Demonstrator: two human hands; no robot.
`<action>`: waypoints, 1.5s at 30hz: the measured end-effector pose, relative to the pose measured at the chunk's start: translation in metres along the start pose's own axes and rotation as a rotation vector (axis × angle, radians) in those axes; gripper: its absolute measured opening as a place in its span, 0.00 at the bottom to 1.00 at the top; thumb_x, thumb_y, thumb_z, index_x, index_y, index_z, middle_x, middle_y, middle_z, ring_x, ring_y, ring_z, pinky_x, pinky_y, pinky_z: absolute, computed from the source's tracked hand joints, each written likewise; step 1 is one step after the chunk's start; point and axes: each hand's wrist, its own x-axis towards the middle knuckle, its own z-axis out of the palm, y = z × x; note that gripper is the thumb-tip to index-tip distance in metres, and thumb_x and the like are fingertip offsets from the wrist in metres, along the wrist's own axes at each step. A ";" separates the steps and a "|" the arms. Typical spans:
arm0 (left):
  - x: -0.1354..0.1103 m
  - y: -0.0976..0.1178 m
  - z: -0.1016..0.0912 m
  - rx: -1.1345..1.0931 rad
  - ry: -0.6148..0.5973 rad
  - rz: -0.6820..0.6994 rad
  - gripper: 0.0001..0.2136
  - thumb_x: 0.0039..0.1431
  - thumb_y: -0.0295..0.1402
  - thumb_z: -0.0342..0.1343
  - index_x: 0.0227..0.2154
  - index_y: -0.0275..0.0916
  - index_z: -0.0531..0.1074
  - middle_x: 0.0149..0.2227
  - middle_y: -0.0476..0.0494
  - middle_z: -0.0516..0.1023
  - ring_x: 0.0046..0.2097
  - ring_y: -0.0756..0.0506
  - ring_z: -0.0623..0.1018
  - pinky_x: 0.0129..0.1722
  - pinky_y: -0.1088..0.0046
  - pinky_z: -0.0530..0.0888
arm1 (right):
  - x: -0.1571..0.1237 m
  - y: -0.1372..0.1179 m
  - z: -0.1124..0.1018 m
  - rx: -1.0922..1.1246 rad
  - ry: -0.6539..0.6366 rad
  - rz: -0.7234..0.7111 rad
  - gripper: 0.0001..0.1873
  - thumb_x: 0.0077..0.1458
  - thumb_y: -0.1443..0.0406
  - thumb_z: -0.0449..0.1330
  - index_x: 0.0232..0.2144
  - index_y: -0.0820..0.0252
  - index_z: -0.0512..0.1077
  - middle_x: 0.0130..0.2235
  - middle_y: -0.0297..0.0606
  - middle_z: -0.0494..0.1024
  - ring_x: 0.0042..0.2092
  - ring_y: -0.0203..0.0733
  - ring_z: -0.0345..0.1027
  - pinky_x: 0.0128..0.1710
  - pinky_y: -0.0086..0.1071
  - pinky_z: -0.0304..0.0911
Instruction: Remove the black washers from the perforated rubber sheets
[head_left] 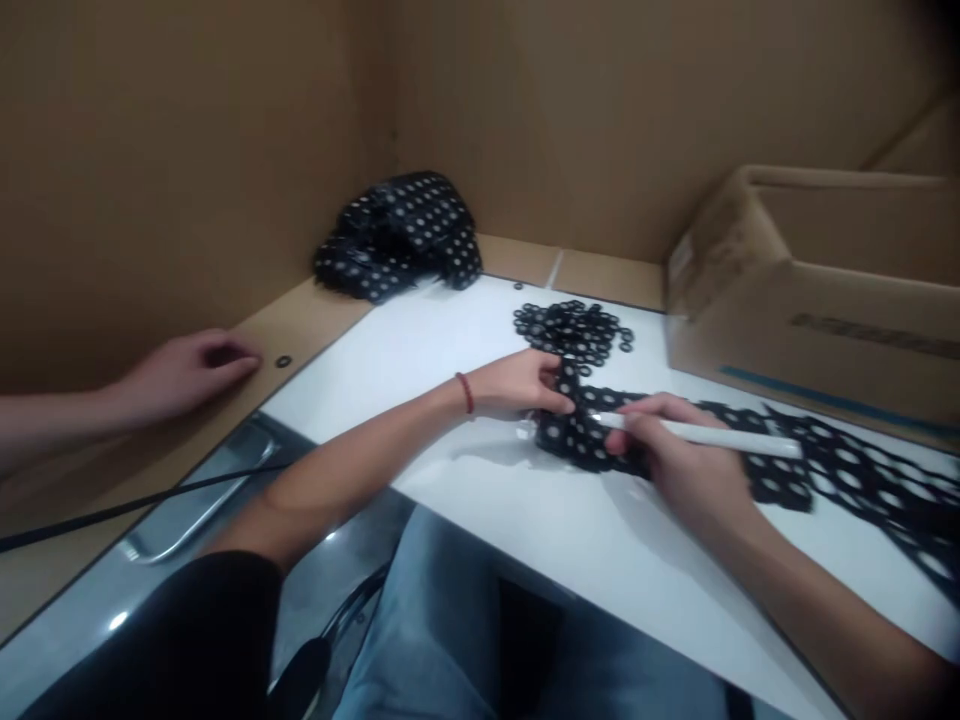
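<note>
My left hand [521, 382], with a red bracelet at the wrist, pinches the folded-up end of a black perforated sheet [776, 478]. Rows of round holes run along this sheet, which stretches to the right across the white board [442, 470]. In my right hand [686, 455] is a slim white pen-like tool [739, 437], held like a pen. Its tip points left at the sheet close to my left fingers; whether it touches a hole I cannot tell. Just beyond my left hand lies a heap of small black rings [570, 330].
A crumpled bundle of black dotted sheet [409, 235] sits in the back corner. An open cardboard box [731, 300] stands at the right. Another person's hand [184, 375] rests at the left, near a loose black ring [283, 361]. Cardboard walls [525, 120] enclose the back.
</note>
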 end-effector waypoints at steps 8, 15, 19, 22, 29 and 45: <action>-0.002 0.006 0.000 0.328 0.065 -0.031 0.14 0.41 0.35 0.64 0.26 0.36 0.65 0.24 0.51 0.68 0.25 0.51 0.68 0.22 0.77 0.62 | -0.003 -0.017 0.008 0.013 0.007 0.020 0.05 0.52 0.64 0.60 0.25 0.59 0.69 0.21 0.32 0.75 0.25 0.35 0.69 0.29 0.28 0.64; 0.001 0.002 -0.001 0.039 0.006 -0.034 0.13 0.39 0.25 0.64 0.28 0.33 0.67 0.27 0.49 0.73 0.29 0.51 0.73 0.28 0.77 0.69 | -0.004 -0.023 0.007 -0.059 -0.017 0.005 0.04 0.51 0.65 0.60 0.26 0.59 0.70 0.22 0.33 0.76 0.26 0.36 0.70 0.28 0.28 0.65; 0.002 0.002 0.001 -0.087 0.035 -0.037 0.14 0.36 0.23 0.65 0.27 0.32 0.67 0.26 0.49 0.74 0.28 0.51 0.74 0.28 0.77 0.70 | -0.003 -0.024 0.008 -0.065 -0.029 0.007 0.03 0.50 0.66 0.59 0.26 0.59 0.70 0.22 0.33 0.77 0.26 0.36 0.70 0.29 0.28 0.66; 0.002 0.002 0.002 -0.115 0.049 -0.045 0.14 0.36 0.23 0.65 0.28 0.32 0.68 0.27 0.48 0.75 0.28 0.51 0.74 0.28 0.76 0.71 | -0.003 -0.023 0.008 -0.057 -0.034 0.012 0.03 0.50 0.65 0.59 0.26 0.59 0.70 0.23 0.33 0.77 0.27 0.37 0.71 0.30 0.29 0.66; 0.001 0.004 0.007 -0.175 0.098 -0.049 0.14 0.35 0.21 0.66 0.26 0.32 0.67 0.24 0.52 0.73 0.26 0.53 0.73 0.26 0.78 0.70 | -0.004 -0.022 0.008 -0.033 -0.018 0.006 0.04 0.50 0.66 0.59 0.25 0.59 0.69 0.22 0.33 0.77 0.27 0.37 0.71 0.30 0.29 0.66; 0.002 0.001 0.010 -0.183 0.151 -0.022 0.15 0.33 0.24 0.67 0.23 0.33 0.66 0.19 0.55 0.69 0.21 0.55 0.68 0.20 0.80 0.65 | -0.005 -0.020 0.010 -0.069 -0.017 0.016 0.04 0.49 0.67 0.58 0.24 0.59 0.70 0.22 0.33 0.78 0.27 0.38 0.72 0.29 0.29 0.66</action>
